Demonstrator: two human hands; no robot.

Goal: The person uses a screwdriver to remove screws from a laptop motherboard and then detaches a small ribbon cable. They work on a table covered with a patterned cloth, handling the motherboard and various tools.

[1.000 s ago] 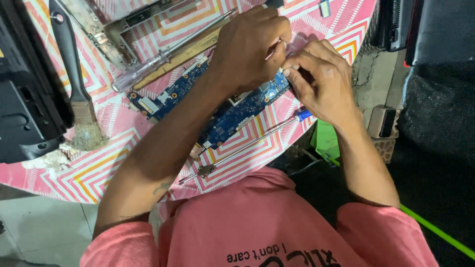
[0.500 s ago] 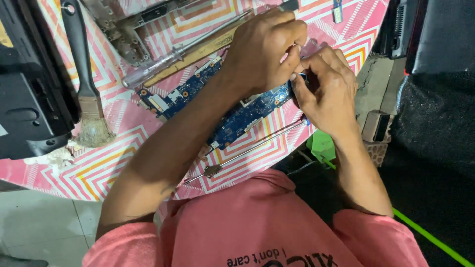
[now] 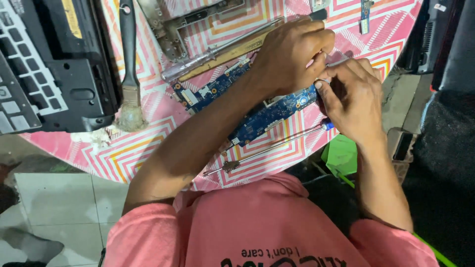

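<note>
The board, blue, lies slantwise near the surface's front edge, its right end under both hands. The left hand has shifted slightly since a moment ago and now pinches something small at that end; the right hand pinches beside it, fingertips touching. A screwdriver lies behind; a brush sits to the left.

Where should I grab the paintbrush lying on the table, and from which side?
Grip the paintbrush by its long dark handle, about midway, coming from above. It lies flat on the patterned tablecloth, handle pointing away and dusty bristles toward the table's near edge. The laptop base crowds its left side, so a top pinch looks easiest.
</note>
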